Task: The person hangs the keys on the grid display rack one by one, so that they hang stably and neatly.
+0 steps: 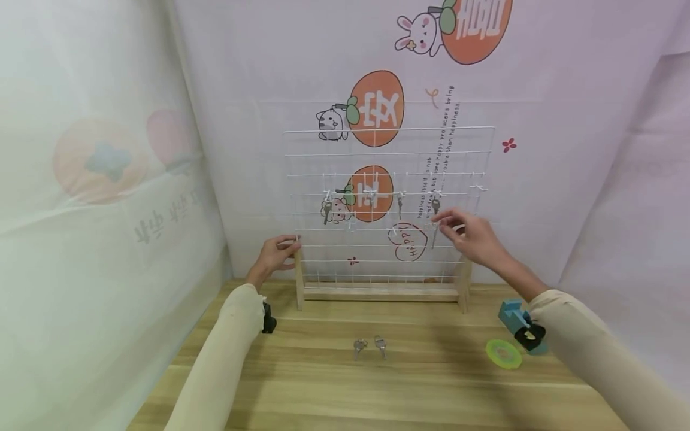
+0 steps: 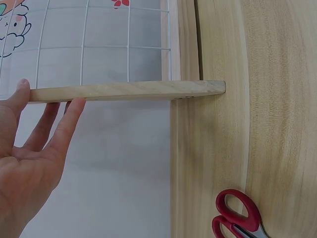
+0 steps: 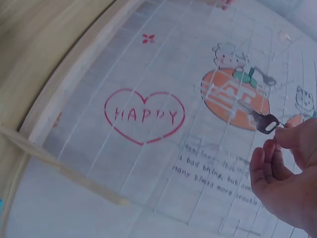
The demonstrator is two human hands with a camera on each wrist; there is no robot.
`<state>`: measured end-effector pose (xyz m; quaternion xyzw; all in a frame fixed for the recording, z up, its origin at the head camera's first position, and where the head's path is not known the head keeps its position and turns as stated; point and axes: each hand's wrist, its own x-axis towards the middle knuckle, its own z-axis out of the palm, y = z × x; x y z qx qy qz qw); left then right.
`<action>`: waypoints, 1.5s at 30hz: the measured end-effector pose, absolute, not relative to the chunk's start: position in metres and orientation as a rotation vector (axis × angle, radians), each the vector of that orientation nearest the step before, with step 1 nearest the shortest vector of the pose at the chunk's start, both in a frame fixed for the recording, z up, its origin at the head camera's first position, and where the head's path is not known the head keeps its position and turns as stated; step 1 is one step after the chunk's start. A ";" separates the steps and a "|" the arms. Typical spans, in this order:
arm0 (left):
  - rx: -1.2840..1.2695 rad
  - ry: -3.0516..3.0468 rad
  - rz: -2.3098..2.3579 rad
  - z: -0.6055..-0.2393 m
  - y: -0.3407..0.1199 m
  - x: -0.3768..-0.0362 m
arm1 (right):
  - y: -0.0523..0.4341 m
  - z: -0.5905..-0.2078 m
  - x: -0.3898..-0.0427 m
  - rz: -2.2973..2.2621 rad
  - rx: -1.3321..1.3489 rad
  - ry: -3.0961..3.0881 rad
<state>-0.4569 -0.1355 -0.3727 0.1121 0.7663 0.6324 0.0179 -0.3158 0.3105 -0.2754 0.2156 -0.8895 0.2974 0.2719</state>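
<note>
A white wire grid rack (image 1: 388,149) in a wooden frame stands at the back of the wooden table (image 1: 431,389). My left hand (image 1: 276,252) holds the rack's left wooden post (image 2: 124,91), thumb on one side and fingers on the other. My right hand (image 1: 468,234) is up in front of the grid's right part and pinches a small metal key (image 3: 261,120) by its head between thumb and forefinger. The key's blade (image 1: 433,238) hangs just below my fingertips. Other keys (image 1: 327,209) hang from small hooks on the grid.
Two loose keys (image 1: 369,345) lie on the table in front of the rack. A green disc (image 1: 504,353) and a blue object (image 1: 512,314) sit by my right forearm. Red scissors (image 2: 237,218) lie near the rack's left foot. Printed cloth walls close in behind and on both sides.
</note>
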 end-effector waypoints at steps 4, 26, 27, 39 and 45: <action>0.353 2.369 1.971 -0.372 -0.135 -0.458 | 0.328 -0.264 -0.315 0.755 0.539 -2.297; 0.348 2.402 1.980 -0.377 -0.135 -0.463 | 0.393 -0.247 -0.340 0.783 0.163 -2.219; 0.346 2.400 1.983 -0.377 -0.135 -0.464 | 0.393 -0.247 -0.341 0.782 0.159 -2.223; 0.346 2.402 1.979 -0.378 -0.137 -0.466 | 0.392 -0.244 -0.339 0.780 0.145 -2.249; 0.342 2.397 1.976 -0.377 -0.136 -0.465 | 0.376 -0.242 -0.325 0.764 0.215 -2.204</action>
